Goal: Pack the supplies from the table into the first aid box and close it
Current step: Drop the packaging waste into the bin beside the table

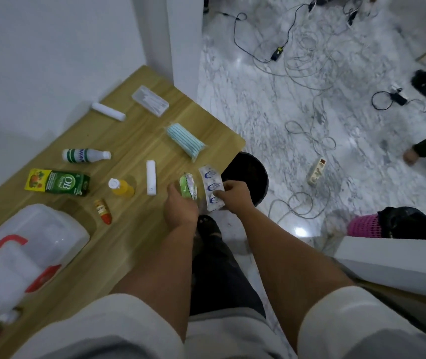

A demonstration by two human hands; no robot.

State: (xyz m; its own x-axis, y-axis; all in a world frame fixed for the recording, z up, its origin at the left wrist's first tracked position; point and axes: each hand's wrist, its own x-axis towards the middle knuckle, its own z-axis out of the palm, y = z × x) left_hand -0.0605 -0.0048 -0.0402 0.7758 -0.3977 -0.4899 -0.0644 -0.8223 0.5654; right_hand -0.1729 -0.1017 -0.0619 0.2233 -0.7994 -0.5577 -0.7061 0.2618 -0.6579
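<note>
A closed white first aid box [33,244] with a red handle stands at the table's near left. My left hand [181,208] holds a green and silver packet [188,187] near the table's right edge. My right hand [232,195] pinches a white strip of sachets with blue print [212,187] beside it. On the wooden table [129,229] lie a green OB herbal box [59,183], a white and green bottle [85,155], a small orange bottle [122,187], a small red-capped bottle [103,211], a white stick [151,181], a pack of striped masks [186,141], a white tube [108,111] and a clear case [150,100].
A black bin [248,177] stands on the marble floor just past the table's right edge. Cables and a power strip [316,171] lie across the floor. A pink basket [364,225] is at the right. Another person's feet [411,156] show at the far right.
</note>
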